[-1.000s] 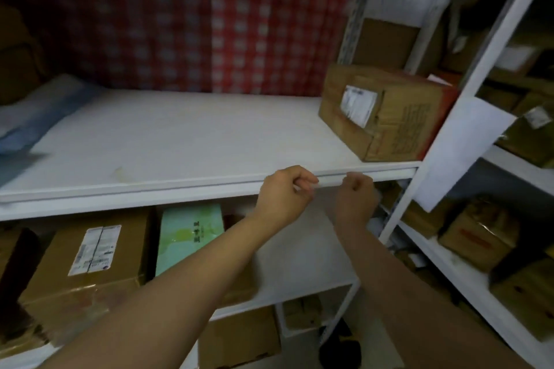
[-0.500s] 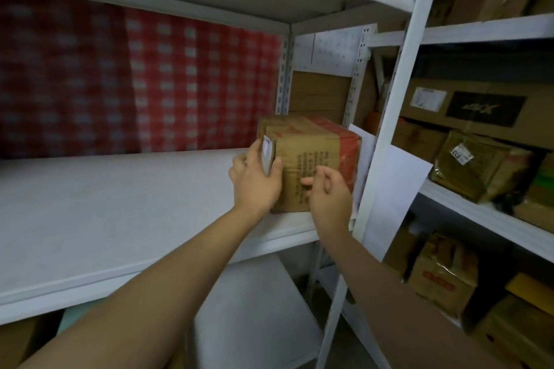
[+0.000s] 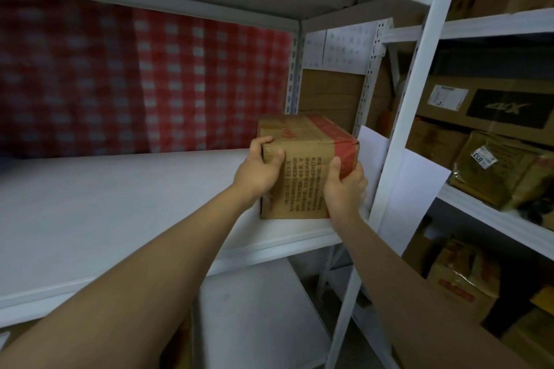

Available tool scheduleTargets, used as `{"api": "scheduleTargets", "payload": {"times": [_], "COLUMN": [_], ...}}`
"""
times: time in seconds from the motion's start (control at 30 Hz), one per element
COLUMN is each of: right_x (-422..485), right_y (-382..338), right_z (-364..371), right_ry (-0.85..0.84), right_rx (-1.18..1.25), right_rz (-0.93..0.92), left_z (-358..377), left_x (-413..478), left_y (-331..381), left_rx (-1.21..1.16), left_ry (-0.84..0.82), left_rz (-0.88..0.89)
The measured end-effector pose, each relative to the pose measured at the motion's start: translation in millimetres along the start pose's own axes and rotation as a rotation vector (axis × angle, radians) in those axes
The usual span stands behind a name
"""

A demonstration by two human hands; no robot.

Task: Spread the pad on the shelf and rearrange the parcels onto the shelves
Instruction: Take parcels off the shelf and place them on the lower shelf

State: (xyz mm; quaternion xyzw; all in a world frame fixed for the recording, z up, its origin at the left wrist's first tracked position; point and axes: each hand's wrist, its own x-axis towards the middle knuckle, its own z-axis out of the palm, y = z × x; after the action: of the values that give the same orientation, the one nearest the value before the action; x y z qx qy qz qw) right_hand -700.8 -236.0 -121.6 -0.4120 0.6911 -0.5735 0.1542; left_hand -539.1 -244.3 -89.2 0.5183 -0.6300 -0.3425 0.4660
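A brown cardboard parcel (image 3: 305,171) with a red band and printed text stands at the right end of the shelf. It rests on the white pad (image 3: 120,213) that covers the shelf board. My left hand (image 3: 259,169) grips the parcel's upper left edge, fingers over the top and thumb on the front face. My right hand (image 3: 344,186) holds its lower right corner, thumb up on the front face and fingers round the side.
A white upright post (image 3: 410,99) stands just right of the parcel, with white paper sheets (image 3: 413,198) hanging beside it. The neighbouring rack (image 3: 491,216) at right holds several brown boxes. A red checked cloth (image 3: 144,84) backs the shelf. A lower shelf (image 3: 257,317) lies below.
My hands left the shelf's front edge and took hold of the parcel. The parcel has been turned so its printed face is toward me, near the front right corner.
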Motion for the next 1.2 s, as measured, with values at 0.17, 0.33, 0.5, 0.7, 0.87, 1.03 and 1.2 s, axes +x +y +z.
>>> {"api": "scheduleTargets", "payload": {"times": [0.17, 0.33, 0.5, 0.7, 0.87, 1.03, 1.2], "right_x": [-42.4, -96.9, -152.8, -211.2, -234.4, -254.3, -265.5], "right_y": [-2.3, -12.3, -4.3, 8.0, 19.9, 51.3, 98.4], "right_z": [2.8, -14.8, -30.7, -58.3, -79.5, -76.0, -73.5], "right_ry": [0.021, 0.100, 0.101, -0.019, -0.142, -0.152, -0.147], "right_rx": [0.104, 0.185, 0.289, 0.604, 0.716, 0.676, 0.645], "right_rz": [-0.017, -0.007, 0.074, 0.295, 0.475, 0.605, 0.817], "left_z": [-21.2, -47.4, -68.0, -71.9, -68.8, -65.8, -46.9], "left_x": [-28.1, -79.2, -135.1, -203.1, -232.1, -251.7, -281.9], "left_y": [-8.4, -11.5, -8.1, -16.5, -39.6, -58.7, -104.0], "left_rx": [-0.002, -0.042, -0.095, -0.017, -0.059, 0.018, 0.052], "left_ry": [0.070, 0.132, 0.161, 0.289, 0.279, 0.194, 0.093], "left_rz": [0.012, 0.085, 0.077, 0.078, 0.020, 0.032, -0.162]}}
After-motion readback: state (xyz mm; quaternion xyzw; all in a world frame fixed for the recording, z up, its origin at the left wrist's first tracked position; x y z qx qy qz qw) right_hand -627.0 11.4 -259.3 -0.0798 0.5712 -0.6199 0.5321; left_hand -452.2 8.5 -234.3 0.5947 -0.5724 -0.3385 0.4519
